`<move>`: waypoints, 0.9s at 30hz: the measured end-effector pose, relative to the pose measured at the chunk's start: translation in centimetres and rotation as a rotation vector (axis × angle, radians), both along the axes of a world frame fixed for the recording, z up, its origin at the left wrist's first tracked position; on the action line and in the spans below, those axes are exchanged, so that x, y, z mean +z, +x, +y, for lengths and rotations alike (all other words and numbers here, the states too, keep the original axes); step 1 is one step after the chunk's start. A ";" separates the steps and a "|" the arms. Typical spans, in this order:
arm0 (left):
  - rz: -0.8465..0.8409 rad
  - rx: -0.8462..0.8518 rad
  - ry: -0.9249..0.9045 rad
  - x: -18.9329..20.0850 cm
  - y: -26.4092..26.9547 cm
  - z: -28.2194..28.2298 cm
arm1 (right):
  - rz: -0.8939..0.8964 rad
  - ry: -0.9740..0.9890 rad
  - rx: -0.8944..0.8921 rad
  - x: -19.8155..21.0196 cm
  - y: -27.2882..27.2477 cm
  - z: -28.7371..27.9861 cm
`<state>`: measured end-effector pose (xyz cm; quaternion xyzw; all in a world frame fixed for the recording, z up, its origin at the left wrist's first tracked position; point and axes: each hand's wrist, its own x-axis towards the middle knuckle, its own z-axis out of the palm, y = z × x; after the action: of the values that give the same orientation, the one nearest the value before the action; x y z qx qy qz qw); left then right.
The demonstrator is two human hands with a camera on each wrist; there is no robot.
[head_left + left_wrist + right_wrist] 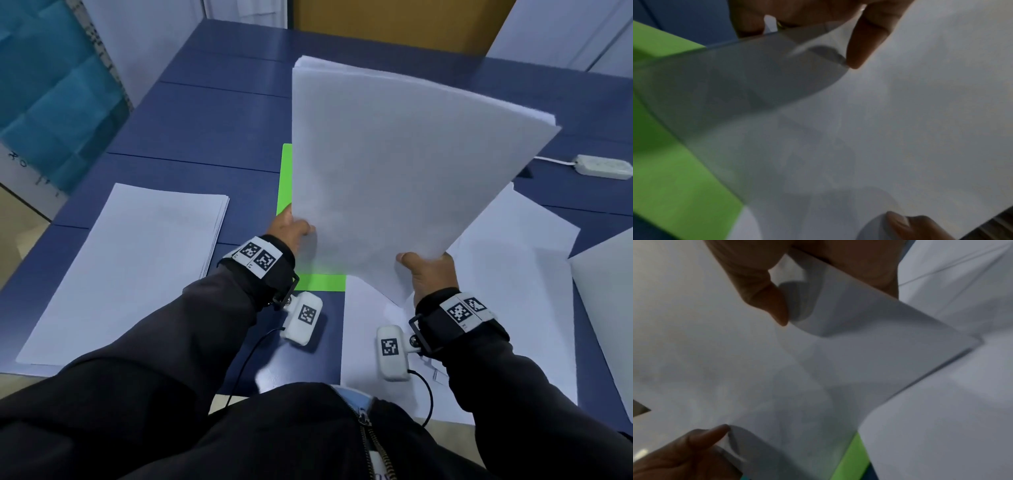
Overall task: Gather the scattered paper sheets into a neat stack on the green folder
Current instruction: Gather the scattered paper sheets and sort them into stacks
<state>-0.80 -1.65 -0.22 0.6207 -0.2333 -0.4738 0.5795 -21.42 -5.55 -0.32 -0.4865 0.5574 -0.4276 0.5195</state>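
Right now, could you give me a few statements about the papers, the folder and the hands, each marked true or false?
1. Both the left hand and the right hand grip the held bundle of sheets. True.
2. The bundle lies flat on the green folder. False: it is held raised above it.
3. A paper stack lies left of the folder. True.
4. The folder is red. False: it is green.

You have bare blue table [212, 113] far and left of the green folder [286, 178]. The raised paper bundle [394, 164] blocks the folder from above; a left paper stack [137, 267], right loose sheets [507, 274] and a far-right power strip [603, 167] hem you in.
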 end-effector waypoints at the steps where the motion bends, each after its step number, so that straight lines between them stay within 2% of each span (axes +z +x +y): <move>1: -0.028 -0.030 0.006 -0.2 0.0 0.2 | 0.010 0.001 0.008 0.2 0.2 0.2; 3: -0.066 -0.072 -0.006 0.0 0.5 0.6 | -0.002 -0.014 0.015 0.7 0.7 0.5; 7: -0.172 -0.054 0.023 1.4 2.8 1.8 | 0.001 0.001 0.071 1.4 2.7 0.9; 12: -0.356 0.013 0.203 2.2 7.8 5.1 | -0.030 0.135 0.202 1.4 7.0 2.1; 18: -0.505 0.117 0.472 0.5 15.3 10.3 | 0.155 0.259 0.472 -1.4 13.9 3.3; 24: -0.578 0.114 0.703 -1.7 21.7 14.9 | 0.234 0.369 0.700 -2.2 19.8 6.6; 27: -0.600 0.140 0.756 -3.5 24.5 16.7 | 0.267 0.435 0.760 -1.8 22.0 8.4</move>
<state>23.66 15.04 -3.75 0.9111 -0.1596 -0.2854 0.2511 0.57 2.89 -2.13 -0.5868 0.4781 -0.0131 0.6533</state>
